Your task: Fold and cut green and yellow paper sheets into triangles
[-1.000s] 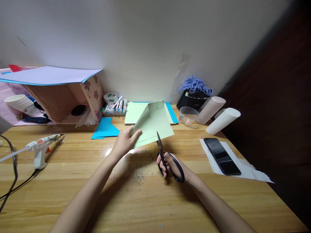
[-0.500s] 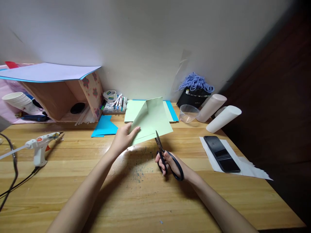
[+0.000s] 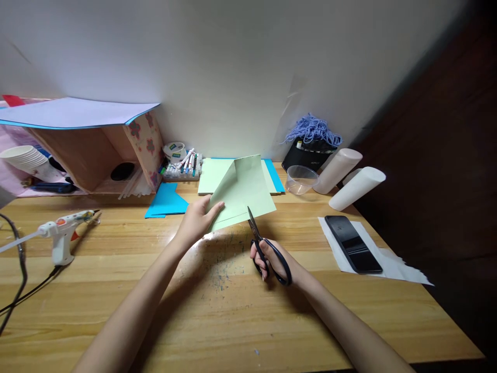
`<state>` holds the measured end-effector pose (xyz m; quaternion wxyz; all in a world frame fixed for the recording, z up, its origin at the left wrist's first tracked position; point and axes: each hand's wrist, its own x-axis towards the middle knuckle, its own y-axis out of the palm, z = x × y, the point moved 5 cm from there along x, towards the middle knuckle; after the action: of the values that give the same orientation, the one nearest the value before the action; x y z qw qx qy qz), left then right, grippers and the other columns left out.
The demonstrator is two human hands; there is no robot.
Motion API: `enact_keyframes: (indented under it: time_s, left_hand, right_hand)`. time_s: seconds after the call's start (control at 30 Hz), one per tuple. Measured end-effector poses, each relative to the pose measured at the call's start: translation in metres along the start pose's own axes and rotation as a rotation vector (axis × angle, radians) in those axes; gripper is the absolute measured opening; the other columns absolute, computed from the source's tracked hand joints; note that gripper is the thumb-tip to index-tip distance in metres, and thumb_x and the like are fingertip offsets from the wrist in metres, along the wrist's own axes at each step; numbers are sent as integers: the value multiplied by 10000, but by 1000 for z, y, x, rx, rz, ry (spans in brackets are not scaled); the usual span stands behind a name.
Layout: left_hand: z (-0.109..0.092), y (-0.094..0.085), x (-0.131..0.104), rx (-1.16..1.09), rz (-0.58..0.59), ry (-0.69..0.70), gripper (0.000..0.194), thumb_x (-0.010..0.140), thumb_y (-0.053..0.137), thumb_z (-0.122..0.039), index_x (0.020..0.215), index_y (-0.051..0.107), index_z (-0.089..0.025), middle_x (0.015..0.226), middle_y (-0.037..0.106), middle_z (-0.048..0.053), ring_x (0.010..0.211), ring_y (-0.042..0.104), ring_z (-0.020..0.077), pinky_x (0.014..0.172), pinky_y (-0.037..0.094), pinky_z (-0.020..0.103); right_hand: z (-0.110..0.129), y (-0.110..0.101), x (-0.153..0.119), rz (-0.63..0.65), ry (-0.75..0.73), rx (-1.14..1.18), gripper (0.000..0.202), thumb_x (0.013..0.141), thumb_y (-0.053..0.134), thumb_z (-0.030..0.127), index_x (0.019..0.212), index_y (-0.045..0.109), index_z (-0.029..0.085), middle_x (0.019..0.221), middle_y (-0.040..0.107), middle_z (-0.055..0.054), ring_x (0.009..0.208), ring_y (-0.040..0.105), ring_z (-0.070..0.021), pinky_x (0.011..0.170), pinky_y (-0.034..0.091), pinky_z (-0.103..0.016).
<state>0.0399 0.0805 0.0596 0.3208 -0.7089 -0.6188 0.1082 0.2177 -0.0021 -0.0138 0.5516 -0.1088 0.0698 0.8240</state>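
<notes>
My left hand [image 3: 201, 216] pinches the left lower corner of a pale green sheet of paper [image 3: 244, 189], thumb on top. The sheet is held up off the table, with its upper left part folded or curled over. A thin line, drawn or cut, runs near its lower edge. In my right hand [image 3: 269, 256] is a pair of black-handled scissors [image 3: 254, 228], fingers through the loops. The blades point up and away from me, and their tips lie at the paper's lower edge, where the line ends.
Behind the sheet lie more green and blue papers [image 3: 212, 176]. Blue card [image 3: 165, 202], markers [image 3: 188, 165] and an open box [image 3: 145, 140] stand left, with a glue gun [image 3: 64, 235] nearer. On the right are a clear plastic bowl [image 3: 302, 180], white rolls [image 3: 357, 189] and a phone [image 3: 351, 243].
The scissor blades have drawn closer together at the paper's lower edge. The left hand and the sheet have barely moved. The whole view has shifted slightly.
</notes>
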Motion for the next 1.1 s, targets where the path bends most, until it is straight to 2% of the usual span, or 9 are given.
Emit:
enact_keyframes:
  time_s: [0.27,0.57,0.8,1.1]
  left_hand:
    - [4,-1,1,12,12,-15,368,819,469,-454,975,623,-159,901,665,43,804,584,196,679,415,247]
    - [7,-1,3,-10,39,-34,369,818,474,-450,962,628,-147,887,663,44,787,579,196,664,410,240]
    - [9,-2,4,0,42,-31,379,813,480,-452,976,630,-145,890,664,41,785,579,193,670,406,239]
    - [10,-2,4,-21,40,-47,370,812,485,-445,971,628,-143,880,660,41,789,578,193,662,407,235]
  right_hand:
    - [-6,2,3,-55,23,1,649,606,381,813,692,433,172,455,354,80,325,380,-61,333,336,-192]
    - [-5,2,2,-99,14,-64,635,606,383,811,660,409,179,430,361,78,307,394,-64,305,320,-180]
    - [-9,1,3,-127,-4,-53,552,672,439,732,670,408,180,443,355,84,295,388,-57,289,327,-171]
    - [-14,2,2,-157,43,-30,530,690,461,702,696,433,173,447,364,85,293,382,-50,282,332,-160]
